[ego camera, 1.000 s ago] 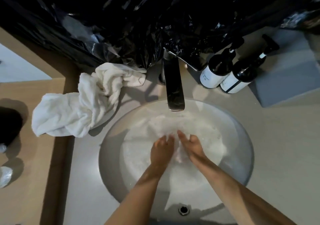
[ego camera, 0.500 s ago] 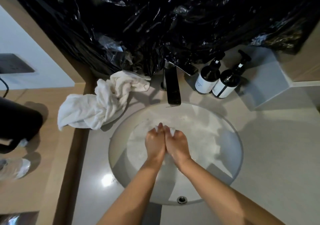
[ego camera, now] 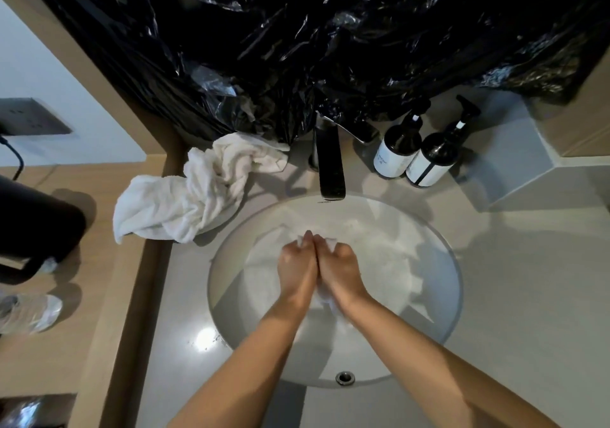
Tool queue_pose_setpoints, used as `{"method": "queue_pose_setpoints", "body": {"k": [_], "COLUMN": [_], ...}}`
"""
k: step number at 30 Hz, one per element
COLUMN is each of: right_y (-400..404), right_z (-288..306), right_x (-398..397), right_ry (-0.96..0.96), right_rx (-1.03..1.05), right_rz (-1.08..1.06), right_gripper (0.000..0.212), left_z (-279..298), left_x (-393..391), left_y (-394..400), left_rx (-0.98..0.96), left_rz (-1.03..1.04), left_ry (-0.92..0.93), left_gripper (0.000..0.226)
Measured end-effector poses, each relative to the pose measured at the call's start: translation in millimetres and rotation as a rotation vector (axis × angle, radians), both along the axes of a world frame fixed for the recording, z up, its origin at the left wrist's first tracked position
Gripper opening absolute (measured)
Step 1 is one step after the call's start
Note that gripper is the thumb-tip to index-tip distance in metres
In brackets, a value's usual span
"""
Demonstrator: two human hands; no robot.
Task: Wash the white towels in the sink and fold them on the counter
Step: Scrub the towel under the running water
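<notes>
Lower centre: the left hand (ego camera: 297, 267) and right hand (ego camera: 338, 267) are now pressing side by side, bunching one white towel (ego camera: 389, 256) in the sink (ego camera: 442, 322); they were apart a second ago. Scrubbing is proceeding. Farther, upper left: one wrung towel (ego camera: 188, 196) is lying on the surface (ego camera: 528, 295); upper right: two bottles (ego camera: 416, 153).

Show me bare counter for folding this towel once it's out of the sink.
Widest bare counter: right of the sink, in front of the bottles. A narrower strip lies front left of the sink. Back left is crowded by the crumpled towel; the faucet stands behind the sink.
</notes>
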State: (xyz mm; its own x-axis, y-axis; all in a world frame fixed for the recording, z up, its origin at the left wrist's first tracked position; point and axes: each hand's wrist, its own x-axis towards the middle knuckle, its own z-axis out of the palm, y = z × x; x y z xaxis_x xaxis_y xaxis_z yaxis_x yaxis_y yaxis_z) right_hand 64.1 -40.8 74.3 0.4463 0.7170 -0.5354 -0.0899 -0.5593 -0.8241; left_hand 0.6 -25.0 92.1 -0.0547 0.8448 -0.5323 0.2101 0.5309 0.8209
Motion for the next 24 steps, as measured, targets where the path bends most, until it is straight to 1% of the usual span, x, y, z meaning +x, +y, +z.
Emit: {"method": "queue_pose_setpoints", "body": {"k": [2, 4, 6, 7, 9, 10, 12, 13, 14, 16, 17, 18, 19, 21, 22, 24], "right_y": [1, 7, 6, 2, -9, -13, -15, -16, -16, -19, -22, -27, -33, -47, -55, -57], "right_z": [-3, -3, -1, -1, -2, -8, -23, -29, -38, -57, -67, -79, -87, -101, -107, -109], "right_x": [2, 16, 20, 19, 19, 26, 47, 58, 67, 76, 79, 81, 82, 83, 81, 75], "right_ry": [0.026, 0.037, -0.016, -0.052, -0.121, -0.198, -0.453, -0.591, -0.714, -0.904, -0.972, -0.992, -1.001, -1.040, -1.035, -1.042], "right_rx": [-0.013, -0.026, -0.007, 0.006, 0.006, 0.020, -0.018, -0.039, -0.016, 0.133, 0.165, 0.165, 0.118, 0.045, 0.041, -0.015], "right_rz": [-0.021, -0.054, 0.030, 0.101, 0.212, 0.254, 0.322, 0.357, 0.398, 0.513, 0.611, 0.761, 0.924, 1.133, 1.149, 1.156], "right_gripper": [0.042, 0.043, 0.045, 0.045, 0.040, 0.037, 0.040, 0.044, 0.051, 0.064, 0.063, 0.058, 0.055, 0.059, 0.061, 0.063], "left_z": [-5, -2, -7, -11, -26, -33, -42, -45, -51, -68, -77, -88, -99, -123, -134, -139], "left_x": [3, 11, 8, 1, -14, -20, -28, -29, -30, -33, -35, -36, -37, -39, -43, -45], "left_y": [0, -14, -14, -6, 12, 17, 22, 25, 29, 36, 37, 34, 28, 13, 10, 12], "left_rx": [-0.020, -0.028, 0.014, 0.046, 0.120, 0.185, 0.361, 0.448, 0.529, 0.623, 0.659, 0.690, 0.694, 0.833, 0.894, 0.856], "left_rz": [-0.010, -0.092, -0.111, -0.123, -0.224, -0.305, -0.480, -0.559, -0.629, -0.779, -0.834, -0.855, -0.910, -1.025, -1.082, -1.250], "left_ry": [0.038, 0.013, -0.002, 0.040, 0.210, 0.334, 0.554, 0.608, 0.631, 0.653, 0.686, 0.705, 0.708, 0.825, 0.891, 0.925], "left_gripper": [0.037, 0.042, 0.041, 0.040, 0.041, 0.043, 0.053, 0.059, 0.059, 0.042, 0.034, 0.032, 0.036, 0.049, 0.052, 0.051]}}
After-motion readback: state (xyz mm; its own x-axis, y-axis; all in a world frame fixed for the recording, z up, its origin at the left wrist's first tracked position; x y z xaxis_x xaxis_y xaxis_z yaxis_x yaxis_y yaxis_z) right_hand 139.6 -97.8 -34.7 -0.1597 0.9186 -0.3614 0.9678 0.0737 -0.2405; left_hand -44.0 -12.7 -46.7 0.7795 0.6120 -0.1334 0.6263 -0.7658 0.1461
